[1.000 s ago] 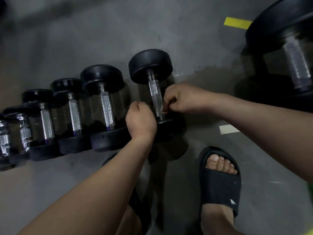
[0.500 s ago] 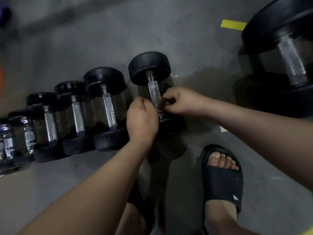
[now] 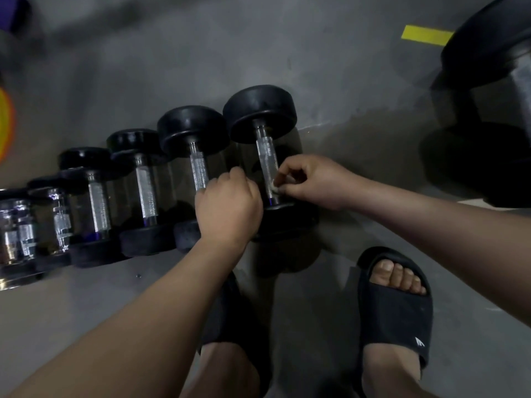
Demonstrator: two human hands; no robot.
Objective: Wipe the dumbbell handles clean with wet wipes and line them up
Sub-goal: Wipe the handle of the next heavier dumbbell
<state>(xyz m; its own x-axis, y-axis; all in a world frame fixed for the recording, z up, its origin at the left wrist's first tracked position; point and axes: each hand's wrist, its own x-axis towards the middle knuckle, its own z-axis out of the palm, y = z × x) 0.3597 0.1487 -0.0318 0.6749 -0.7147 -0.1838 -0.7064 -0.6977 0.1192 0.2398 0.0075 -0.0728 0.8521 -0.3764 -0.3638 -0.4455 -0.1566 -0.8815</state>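
Just right of the frame's centre, the right hand (image 3: pixel 313 182) pinches a small white wet wipe (image 3: pixel 275 187) between thumb and curled fingers, pressing it against the lower part of the knurled handle (image 3: pixel 266 156) of the end dumbbell (image 3: pixel 260 113). That dumbbell lies on the grey floor (image 3: pixel 201 53) at the right end of a row of dumbbells (image 3: pixel 143 179). The row runs from the centre down to the left edge, handles side by side and heads getting smaller leftward. The left hand (image 3: pixel 228 208) sits at centre, between the end dumbbell and its neighbour, its back toward the camera and fingers curled into a fist; whether they grasp anything cannot be told from here. A large dumbbell (image 3: pixel 488 110) lies apart at the upper right, near a yellow tape strip (image 3: pixel 425 35). Two black slide sandals (image 3: pixel 393 317) show at the bottom.
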